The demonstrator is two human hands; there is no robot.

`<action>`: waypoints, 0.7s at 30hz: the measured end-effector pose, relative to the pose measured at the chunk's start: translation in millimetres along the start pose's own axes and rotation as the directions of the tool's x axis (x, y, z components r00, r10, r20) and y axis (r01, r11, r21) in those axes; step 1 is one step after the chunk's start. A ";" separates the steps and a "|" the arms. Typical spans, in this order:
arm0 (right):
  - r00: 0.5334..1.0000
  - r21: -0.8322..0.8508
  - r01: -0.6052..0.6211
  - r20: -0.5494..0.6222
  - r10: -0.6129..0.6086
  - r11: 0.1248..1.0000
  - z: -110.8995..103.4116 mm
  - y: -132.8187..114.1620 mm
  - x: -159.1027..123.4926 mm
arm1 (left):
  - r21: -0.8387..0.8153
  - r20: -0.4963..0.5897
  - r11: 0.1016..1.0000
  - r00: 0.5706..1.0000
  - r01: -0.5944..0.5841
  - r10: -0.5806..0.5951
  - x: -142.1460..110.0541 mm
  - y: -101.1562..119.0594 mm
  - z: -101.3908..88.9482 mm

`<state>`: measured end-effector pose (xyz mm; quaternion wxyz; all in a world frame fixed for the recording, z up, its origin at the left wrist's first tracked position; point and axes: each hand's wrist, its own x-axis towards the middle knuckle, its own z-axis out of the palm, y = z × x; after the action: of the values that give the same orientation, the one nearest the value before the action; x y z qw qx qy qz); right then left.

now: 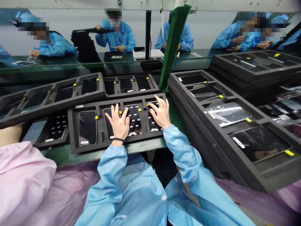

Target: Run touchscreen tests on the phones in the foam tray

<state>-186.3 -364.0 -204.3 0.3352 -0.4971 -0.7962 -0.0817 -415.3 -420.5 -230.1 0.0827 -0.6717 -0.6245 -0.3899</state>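
A black foam tray (101, 135) lies before me with several phone screens in its slots. My left hand (120, 124), with a dark beaded bracelet at the wrist, rests over the second screen (108, 125) from the left, fingers spread. Its thumb side reaches toward the third screen (135, 121), which carries small pale marks or reflections. Over the rightmost screen (152, 121) lies my right hand (162, 112), fingers apart, fingertips near its upper part. The leftmost screen (87, 128) is uncovered, with a yellow tab and a white label. Neither hand grasps anything.
Stacked foam trays (225, 100) with screens stand at my right; another tray (100, 82) lies behind at left. A green post (174, 47) rises beyond. A co-worker's pink sleeve (23, 169) is close at left. Several people in blue work across the bench.
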 end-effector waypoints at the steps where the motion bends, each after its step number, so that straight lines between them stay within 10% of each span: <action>1: 1.000 0.007 -0.019 -0.025 0.019 1.000 -0.7 1.0 -1.9 | 0.009 0.012 1.000 1.000 0.015 -0.015 1.8 -0.3 0.0; 10: 0.977 0.008 -0.197 -0.086 0.197 0.980 -5.0 3.7 -15.4 | -0.024 -0.057 1.000 0.998 0.015 -0.016 13.9 5.8 -7.8; 21: 0.989 -0.028 -0.141 -0.051 0.140 0.990 0.4 3.5 -13.6 | -0.021 0.046 0.997 0.996 -0.081 0.082 16.6 3.2 10.5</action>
<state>-179.7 -372.1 -213.7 0.3518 -0.5550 -0.7492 -0.0826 -409.3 -402.0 -225.7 0.0772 -0.7063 -0.5946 -0.3763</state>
